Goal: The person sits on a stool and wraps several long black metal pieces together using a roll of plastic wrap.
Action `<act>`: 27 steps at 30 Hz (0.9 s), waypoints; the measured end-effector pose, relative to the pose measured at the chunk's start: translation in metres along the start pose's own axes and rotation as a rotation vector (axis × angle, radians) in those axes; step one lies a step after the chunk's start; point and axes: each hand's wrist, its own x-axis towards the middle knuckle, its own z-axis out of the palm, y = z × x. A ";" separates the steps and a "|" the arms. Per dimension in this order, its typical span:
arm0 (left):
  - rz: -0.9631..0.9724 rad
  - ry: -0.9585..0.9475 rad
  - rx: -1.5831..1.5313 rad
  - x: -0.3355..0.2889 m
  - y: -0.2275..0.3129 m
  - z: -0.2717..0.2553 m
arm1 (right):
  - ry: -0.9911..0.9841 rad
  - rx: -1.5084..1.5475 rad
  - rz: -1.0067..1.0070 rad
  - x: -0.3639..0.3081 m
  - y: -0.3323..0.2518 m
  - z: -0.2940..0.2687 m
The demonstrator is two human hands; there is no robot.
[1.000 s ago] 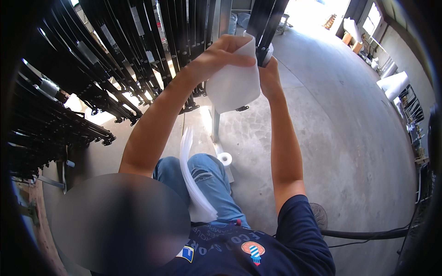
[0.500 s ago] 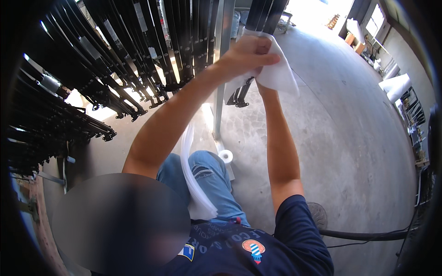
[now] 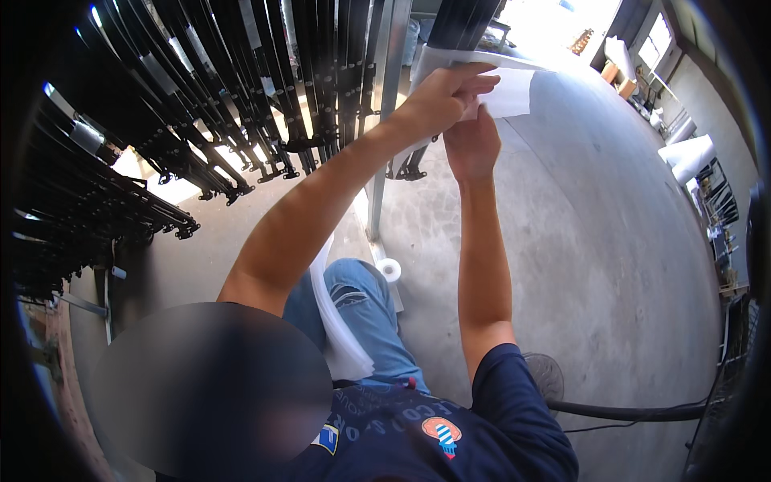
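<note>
White thin sheet (image 3: 511, 96), bent around black bars (image 3: 459, 29), left hand (image 3: 444, 98) half-open against it, right hand (image 3: 474, 149), grip unclear

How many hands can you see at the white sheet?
2: the left hand in front of the white sheet, and the right hand just below the left in the picture. The sheet might hide others.

Rows of long black metal parts (image 3: 241, 104) crowded the left side of an industrial workshop, close by a grey metal post (image 3: 389, 88). A broad concrete floor (image 3: 594, 241) stretched to a wide, sunlit opening (image 3: 554, 18) at the far end. On the right, brown boxes (image 3: 626, 87) and a large white roll (image 3: 689, 157) sat along a windowed wall (image 3: 692, 76), while a thick dark tube (image 3: 626, 413) crossed the floor nearer the camera.
</note>
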 end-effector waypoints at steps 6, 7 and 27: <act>0.072 -0.052 0.242 -0.011 0.003 -0.002 | 0.150 0.319 0.056 0.005 -0.004 0.018; 0.221 0.037 0.374 -0.019 -0.002 0.000 | 0.119 0.304 0.030 0.004 0.000 0.015; -0.246 0.010 -0.369 -0.036 -0.021 -0.041 | 0.104 -0.369 -0.152 -0.039 -0.028 0.020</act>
